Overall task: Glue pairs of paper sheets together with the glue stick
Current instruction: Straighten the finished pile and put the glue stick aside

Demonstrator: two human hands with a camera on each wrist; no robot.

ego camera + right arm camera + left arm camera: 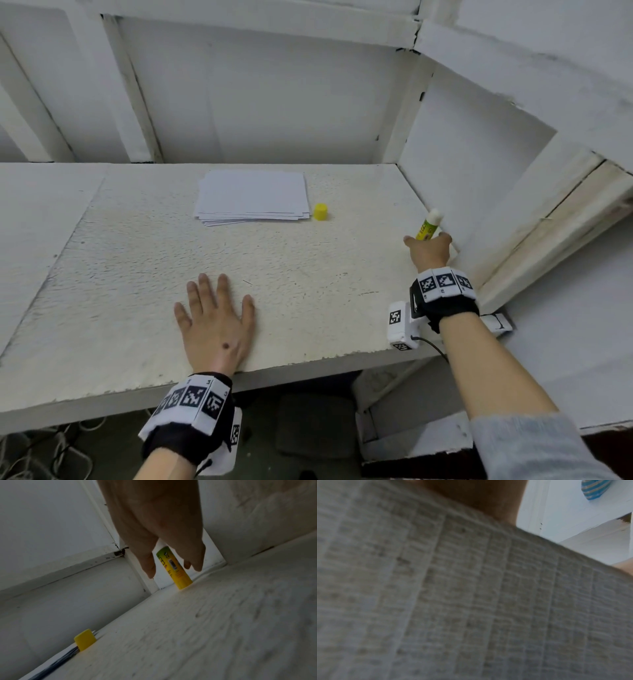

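The left hand point(215, 318) lay flat on the table point(102, 274) at about 6 o'clock, palm down, fingers straight and slightly spread, holding nothing; its wrist view gave only a blurred close-up of the table's rough surface. The right hand point(430, 248) was at about 3 o'clock, by the side wall point(472, 164), around the glue stick point(428, 226). From the head view the fingers seemed to close on the lower barrel, but the wrist view showed the thumb point(149, 566) and fingertips point(197, 561) on either side of the stick with a little gap, so whether they actually gripped it could not be told. The stick stood upright on its yellow base on the table, uncapped, its white glue end uppermost. Its yellow cap point(321, 211) stood on the table at about 12 o'clock, just beside the right edge of the paper stack point(251, 198). The stack lay flat toward the back of the table, its sheets slightly fanned at the near edge, well apart from both hands.
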